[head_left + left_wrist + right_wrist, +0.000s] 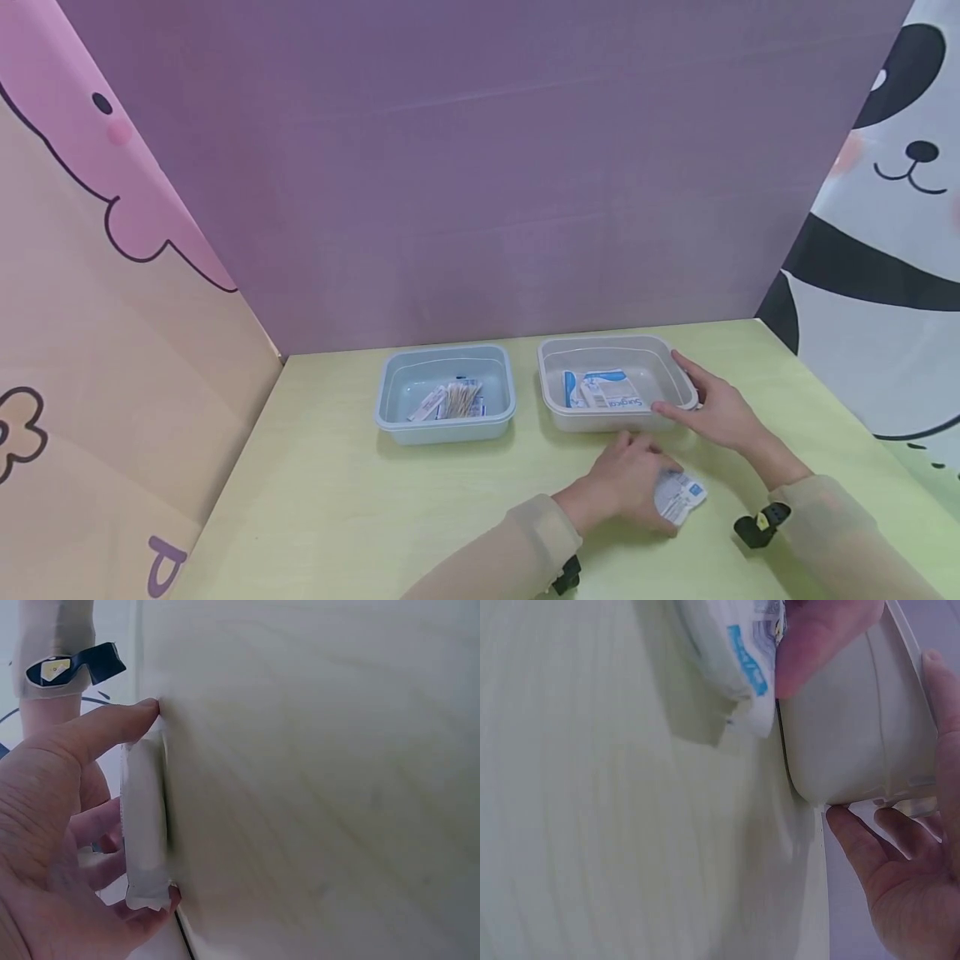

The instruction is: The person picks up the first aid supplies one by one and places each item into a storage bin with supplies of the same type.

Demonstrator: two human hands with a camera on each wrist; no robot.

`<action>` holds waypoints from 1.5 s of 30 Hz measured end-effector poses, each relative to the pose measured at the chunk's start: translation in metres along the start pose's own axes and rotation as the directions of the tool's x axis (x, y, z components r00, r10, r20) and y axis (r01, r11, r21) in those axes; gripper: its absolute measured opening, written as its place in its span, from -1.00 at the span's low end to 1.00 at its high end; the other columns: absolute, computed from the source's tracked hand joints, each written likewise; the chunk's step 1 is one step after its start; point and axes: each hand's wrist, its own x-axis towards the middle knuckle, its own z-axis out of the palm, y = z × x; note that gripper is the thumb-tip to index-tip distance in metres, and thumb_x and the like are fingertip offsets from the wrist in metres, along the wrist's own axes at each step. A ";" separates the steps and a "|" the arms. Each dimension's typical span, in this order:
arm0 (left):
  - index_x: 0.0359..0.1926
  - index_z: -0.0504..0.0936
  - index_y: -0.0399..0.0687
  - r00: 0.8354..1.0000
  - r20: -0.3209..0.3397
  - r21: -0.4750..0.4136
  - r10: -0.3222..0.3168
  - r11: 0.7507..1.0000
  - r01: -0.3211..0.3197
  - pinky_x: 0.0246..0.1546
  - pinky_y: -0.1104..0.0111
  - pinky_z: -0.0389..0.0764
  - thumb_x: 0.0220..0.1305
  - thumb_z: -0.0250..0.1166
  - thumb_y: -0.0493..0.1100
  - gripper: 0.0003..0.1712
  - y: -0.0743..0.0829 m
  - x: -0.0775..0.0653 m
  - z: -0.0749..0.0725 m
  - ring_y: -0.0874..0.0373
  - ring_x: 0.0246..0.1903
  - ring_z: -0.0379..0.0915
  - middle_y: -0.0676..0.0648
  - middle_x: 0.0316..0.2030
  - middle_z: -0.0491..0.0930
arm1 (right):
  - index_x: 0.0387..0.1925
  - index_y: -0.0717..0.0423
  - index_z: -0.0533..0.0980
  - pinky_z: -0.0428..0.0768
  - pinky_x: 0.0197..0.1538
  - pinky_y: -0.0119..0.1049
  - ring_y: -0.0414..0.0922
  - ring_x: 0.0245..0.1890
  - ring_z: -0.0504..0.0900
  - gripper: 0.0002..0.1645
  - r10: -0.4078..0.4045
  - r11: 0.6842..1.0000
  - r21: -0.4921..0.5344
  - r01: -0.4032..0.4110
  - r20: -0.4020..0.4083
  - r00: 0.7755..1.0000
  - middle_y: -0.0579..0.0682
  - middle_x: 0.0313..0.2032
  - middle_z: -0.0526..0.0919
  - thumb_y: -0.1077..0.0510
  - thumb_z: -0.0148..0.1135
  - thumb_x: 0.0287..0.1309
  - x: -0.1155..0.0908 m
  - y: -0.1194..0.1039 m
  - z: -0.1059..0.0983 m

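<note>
My left hand (628, 483) grips a soft white packet (679, 498) with blue print, just in front of the greyish-white plastic box (603, 422). In the left wrist view, thumb and fingertips pinch the packet (146, 817) by opposite edges, close to the tabletop. At the box's right end, my right hand (716, 408) holds the corner, the thumb near the front rim and fingers along the side. The right wrist view shows fingers against the box wall (840, 720). Inside that box lie blue-and-white packets (611, 392), one marked "Surgical".
To the left stands a light blue plastic box (450, 434) holding a bundle of cotton swabs (459, 400) and small packets. Both boxes sit on a pale yellow table (337, 500) near its back edge, before a purple panel (450, 208). Printed panels flank the sides.
</note>
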 end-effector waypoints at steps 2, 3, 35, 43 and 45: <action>0.36 0.53 0.67 1.000 0.011 0.008 0.010 1.000 -0.010 0.15 0.59 0.30 -0.09 0.57 0.53 -0.08 0.000 -0.001 -0.002 0.47 0.18 0.36 0.41 0.32 0.50 | 0.70 0.21 -0.05 0.63 0.25 0.31 0.46 0.36 0.49 0.26 0.004 1.000 0.000 -0.004 0.002 1.000 0.50 0.52 0.28 -0.16 0.48 0.31 0.000 -0.001 0.000; 0.37 0.53 0.65 1.000 0.014 0.015 0.019 1.000 -0.019 0.17 0.59 0.28 -0.08 0.57 0.54 -0.07 0.000 -0.001 -0.002 0.49 0.19 0.37 0.42 0.32 0.51 | 0.70 0.21 -0.06 0.63 0.25 0.32 0.47 0.36 0.48 0.26 0.003 1.000 0.000 -0.003 0.005 1.000 0.51 0.52 0.27 -0.15 0.48 0.31 0.000 -0.001 0.000; 0.29 0.59 0.71 0.996 0.085 -0.022 -0.031 0.999 0.033 -0.18 0.56 0.40 -0.18 0.68 0.42 -0.10 -0.010 -0.013 -0.008 0.38 -0.02 0.29 0.39 0.09 0.56 | 0.71 0.17 -0.11 0.54 0.31 0.41 0.54 0.42 0.38 0.29 0.022 0.999 0.031 -0.023 0.030 0.999 0.53 0.54 0.21 -0.23 0.45 0.33 0.001 0.002 0.001; 0.17 0.63 0.62 0.997 0.076 -0.020 -0.017 1.000 0.019 0.00 0.52 0.50 -0.17 0.69 0.39 -0.21 -0.012 -0.012 -0.015 0.39 0.02 0.38 0.37 0.03 0.56 | 0.71 0.17 -0.10 0.57 0.28 0.40 0.51 0.40 0.40 0.29 0.020 1.000 0.023 -0.021 0.026 0.999 0.53 0.54 0.22 -0.23 0.45 0.32 0.000 0.001 0.002; 0.17 0.64 0.60 0.998 0.054 -0.027 -0.011 1.000 0.012 -0.07 0.52 0.52 -0.16 0.68 0.39 -0.22 -0.013 -0.013 -0.020 0.37 0.03 0.38 0.35 0.03 0.56 | 0.71 0.18 -0.09 0.62 0.25 0.35 0.49 0.37 0.44 0.29 0.017 1.000 0.016 -0.018 0.020 1.000 0.53 0.53 0.24 -0.23 0.46 0.31 0.000 0.001 0.002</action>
